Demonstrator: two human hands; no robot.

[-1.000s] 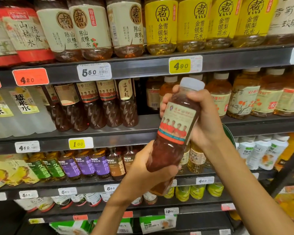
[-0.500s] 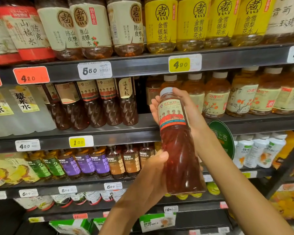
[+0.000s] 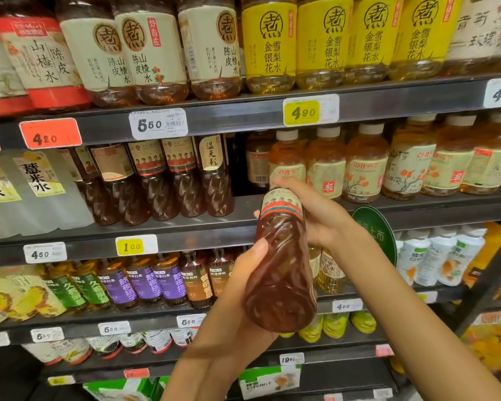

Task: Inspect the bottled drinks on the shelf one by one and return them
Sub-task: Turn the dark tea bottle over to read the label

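Shelves (image 3: 243, 114) of bottled drinks (image 3: 272, 44) carry price tags (image 3: 158, 123).

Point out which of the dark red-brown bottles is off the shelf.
The dark red-brown plastic bottle held in both hands, left hand low, right hand near its top; its twins stand shelved.

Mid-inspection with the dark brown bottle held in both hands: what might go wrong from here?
1. The dark reddish-brown plastic bottle rests on the left hand at its base, the right hand by the label; a loose grip might drop it.
2. Returning it into the gap beside the matching brown bottles could topple them.
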